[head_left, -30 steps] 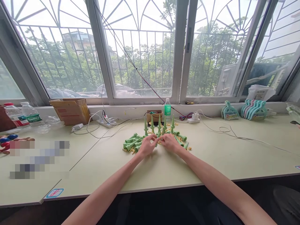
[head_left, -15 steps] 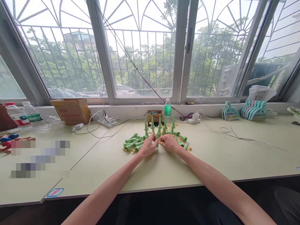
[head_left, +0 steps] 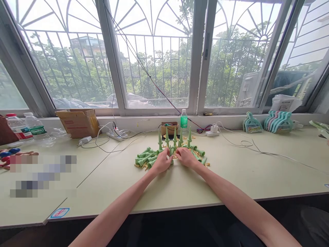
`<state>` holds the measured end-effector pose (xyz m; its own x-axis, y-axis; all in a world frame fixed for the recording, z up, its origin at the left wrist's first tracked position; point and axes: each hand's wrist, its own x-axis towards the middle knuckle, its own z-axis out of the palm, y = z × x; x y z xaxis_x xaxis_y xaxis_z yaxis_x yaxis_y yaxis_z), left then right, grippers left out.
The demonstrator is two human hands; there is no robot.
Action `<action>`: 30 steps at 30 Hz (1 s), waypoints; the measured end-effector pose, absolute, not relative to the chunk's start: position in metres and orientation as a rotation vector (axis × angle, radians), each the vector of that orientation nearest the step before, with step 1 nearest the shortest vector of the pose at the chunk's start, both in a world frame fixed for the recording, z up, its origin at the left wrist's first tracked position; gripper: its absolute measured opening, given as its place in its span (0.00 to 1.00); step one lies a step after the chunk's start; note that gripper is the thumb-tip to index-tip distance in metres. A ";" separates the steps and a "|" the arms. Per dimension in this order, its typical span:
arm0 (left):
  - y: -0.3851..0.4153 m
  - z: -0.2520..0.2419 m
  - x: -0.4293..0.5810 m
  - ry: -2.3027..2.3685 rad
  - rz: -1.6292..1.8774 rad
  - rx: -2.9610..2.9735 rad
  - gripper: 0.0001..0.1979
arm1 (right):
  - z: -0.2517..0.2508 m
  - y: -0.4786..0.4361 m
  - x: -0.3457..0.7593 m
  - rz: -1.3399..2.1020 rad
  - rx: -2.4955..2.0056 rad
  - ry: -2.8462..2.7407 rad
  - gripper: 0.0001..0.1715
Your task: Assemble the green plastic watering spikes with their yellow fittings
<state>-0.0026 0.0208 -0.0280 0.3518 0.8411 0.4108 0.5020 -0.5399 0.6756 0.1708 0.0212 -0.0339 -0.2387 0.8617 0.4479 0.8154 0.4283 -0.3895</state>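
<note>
My left hand [head_left: 163,160] is closed around a green plastic spike [head_left: 171,151], whose narrow end shows above the fingers. Close on its right, my right hand [head_left: 185,157] has its fingertips pinched together, and a bit of yellow shows by them, probably a small yellow plastic piece [head_left: 175,156]. Behind the hands, several green spikes [head_left: 189,138] stand upright with their points up and yellow pieces near their lower parts. A heap of loose green spikes [head_left: 144,158] lies to the left of my left hand. More lie beside my right hand with small yellow pieces [head_left: 207,165].
A small cardboard box [head_left: 169,127] and a green-labelled bottle [head_left: 183,118] stand behind the spikes. White cables [head_left: 253,147] and a power strip [head_left: 117,134] lie toward the window. A larger carton [head_left: 77,123] and bottles [head_left: 36,128] are on the left, pastel plastic items [head_left: 279,121] on the right.
My fingertips have shifted slightly around the spike, and its tip leans a little differently. Both hands stay in nearly the same place; the upright spikes have not moved.
</note>
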 end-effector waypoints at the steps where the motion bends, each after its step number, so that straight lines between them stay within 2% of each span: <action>1: 0.021 -0.028 -0.003 1.192 1.037 2.184 0.09 | -0.034 0.021 0.171 0.105 -1.390 -2.059 0.09; 12: 0.021 -0.028 -0.004 1.230 1.062 2.185 0.07 | -0.027 0.016 0.166 0.164 -1.244 -1.899 0.09; 30: 0.022 -0.026 -0.004 1.231 1.042 2.209 0.09 | -0.032 0.020 0.167 0.205 -1.142 -1.858 0.06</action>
<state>-0.0036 0.0216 -0.0256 0.3331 0.8481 0.4120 0.5466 -0.5298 0.6485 0.1666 0.0196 -0.0320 -0.1512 0.7749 0.6137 0.6227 0.5568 -0.5497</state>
